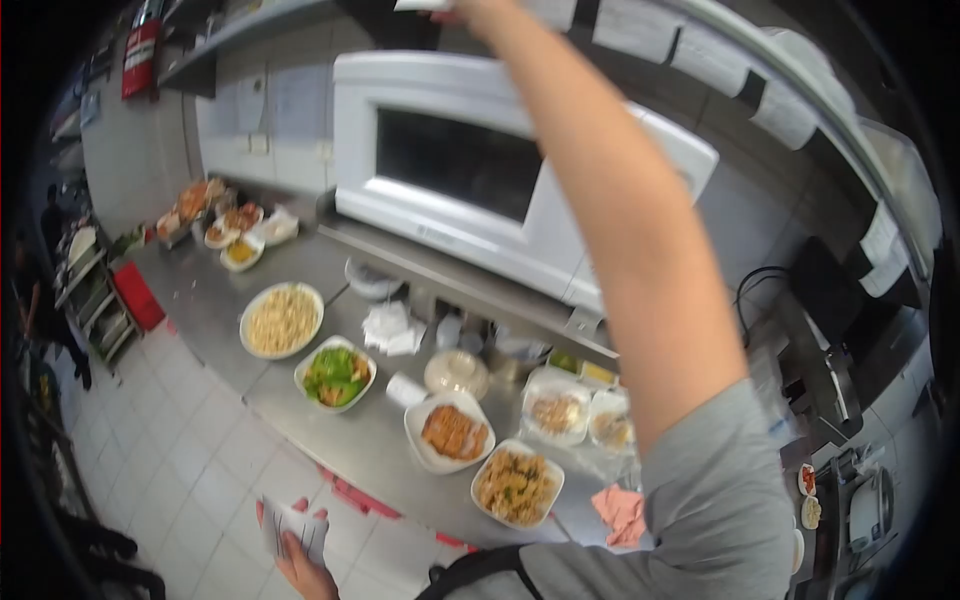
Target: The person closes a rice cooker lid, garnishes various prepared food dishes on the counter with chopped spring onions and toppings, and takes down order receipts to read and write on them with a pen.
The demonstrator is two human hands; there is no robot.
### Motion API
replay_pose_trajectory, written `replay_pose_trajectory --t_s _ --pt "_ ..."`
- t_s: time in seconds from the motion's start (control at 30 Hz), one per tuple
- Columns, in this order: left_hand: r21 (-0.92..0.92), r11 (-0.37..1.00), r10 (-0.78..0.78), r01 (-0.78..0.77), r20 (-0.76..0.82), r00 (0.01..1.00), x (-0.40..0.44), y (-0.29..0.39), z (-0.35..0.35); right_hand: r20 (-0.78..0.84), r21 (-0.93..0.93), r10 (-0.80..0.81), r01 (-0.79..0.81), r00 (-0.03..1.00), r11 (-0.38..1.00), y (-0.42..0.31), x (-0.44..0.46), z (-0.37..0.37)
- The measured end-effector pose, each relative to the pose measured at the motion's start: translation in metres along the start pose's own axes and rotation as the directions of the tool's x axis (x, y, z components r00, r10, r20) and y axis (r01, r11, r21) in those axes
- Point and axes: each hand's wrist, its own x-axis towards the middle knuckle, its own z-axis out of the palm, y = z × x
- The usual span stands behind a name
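Note:
My left hand (303,560) holds a white paper slip (295,530) with printed lines, low at the left and in front of the counter's edge. My right arm stretches up past the white microwave (460,150). Only part of my right hand (462,12) shows at the top edge, beside a bit of white paper (424,4); its fingers are mostly cut off. Below the microwave stand a salad bowl (336,374), a bowl of noodles or pasta (283,320), a bowl with browned meat (452,432) and a bowl of mixed noodles (518,484).
Paper slips (710,58) hang from a rail at the upper right. The steel counter (215,330) also bears a lidded bowl (457,373), napkins (393,328), a pink cloth (620,514) and bagged food trays (556,412). A person (38,300) stands at the far left.

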Motion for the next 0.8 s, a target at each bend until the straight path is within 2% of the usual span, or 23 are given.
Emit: replay_pose_trajectory --t_s 0.07,0.1,0.17,0.3,0.33,0.43,0.47,0.5,0.53,0.57,0.6,0.63,0.67,0.7,0.73,0.77,0.8 --pt "0.013 1.000 0.001 -0.002 0.038 0.999 0.000 0.002 0.005 0.088 -0.172 -0.083 0.097 0.993 0.980 0.004 -0.004 -0.008" --pt "0.032 0.999 0.018 -0.020 0.052 0.998 0.001 -0.005 0.002 0.062 -0.393 -0.221 0.228 0.973 0.891 0.031 0.019 0.003" --pt "0.086 0.995 0.038 -0.044 0.070 0.997 0.002 -0.015 -0.008 -0.064 -0.373 -0.358 0.311 0.931 0.874 0.028 0.017 0.005" --pt "0.115 0.987 -0.121 0.115 0.046 0.992 -0.007 -0.005 -0.005 -0.082 -0.202 -0.260 0.239 0.962 0.950 0.032 0.022 0.006" --pt "0.132 0.982 -0.139 0.134 0.032 0.990 -0.011 -0.001 -0.004 -0.052 -0.217 -0.251 0.235 0.967 0.948 0.031 0.019 0.005" --pt "0.187 0.969 -0.159 0.160 -0.018 0.987 -0.016 0.004 -0.007 0.212 -0.510 -0.218 0.298 0.953 0.807 0.015 -0.002 -0.019" --pt "0.207 0.965 -0.162 0.164 -0.024 0.986 -0.017 0.003 -0.009 0.350 -0.688 -0.204 0.399 0.914 0.606 -0.015 -0.031 -0.040" --pt "0.274 0.952 -0.146 0.138 0.007 0.989 -0.016 -0.001 -0.016 0.455 -0.652 -0.106 0.412 0.884 0.636 -0.032 -0.048 -0.063" --pt "0.335 0.936 -0.127 0.108 0.037 0.991 -0.014 -0.007 -0.027 0.469 -0.568 -0.301 0.545 0.830 0.616 -0.039 -0.066 -0.087" --pt "0.393 0.916 -0.109 0.076 0.062 0.992 -0.012 -0.010 -0.031 0.383 -0.467 -0.323 0.483 0.865 0.740 -0.054 -0.091 -0.116" --pt "0.384 0.921 -0.072 0.067 -0.003 0.997 -0.014 -0.007 -0.024 0.296 -0.338 -0.330 0.422 0.896 0.842 -0.067 -0.108 -0.146" --pt "0.370 0.926 -0.096 0.078 0.032 0.995 -0.014 -0.006 -0.022 0.129 -0.318 -0.353 0.376 0.927 0.870 -0.061 -0.111 -0.175" --pt "0.359 0.929 -0.118 0.088 0.064 0.991 -0.013 -0.004 -0.022 -0.069 -0.280 -0.244 0.216 0.967 0.935 -0.066 -0.127 -0.208" --pt "0.350 0.932 -0.140 0.098 0.097 0.985 -0.013 -0.001 -0.021 -0.240 -0.383 -0.416 0.308 0.877 0.871 -0.049 -0.126 -0.246" --pt "0.359 0.921 -0.187 0.150 0.070 0.980 -0.013 0.003 -0.016 -0.298 -0.492 -0.623 0.442 0.724 0.750 -0.030 -0.119 -0.286" --pt "0.366 0.908 -0.233 0.203 0.039 0.972 -0.013 0.010 -0.007 -0.445 -0.482 -0.553 0.332 0.704 0.811 -0.016 -0.119 -0.319" --pt "0.371 0.892 -0.278 0.257 0.004 0.960 -0.013 0.016 0.000 -0.491 -0.127 -0.268 0.237 0.829 0.963 -0.020 -0.126 -0.340"
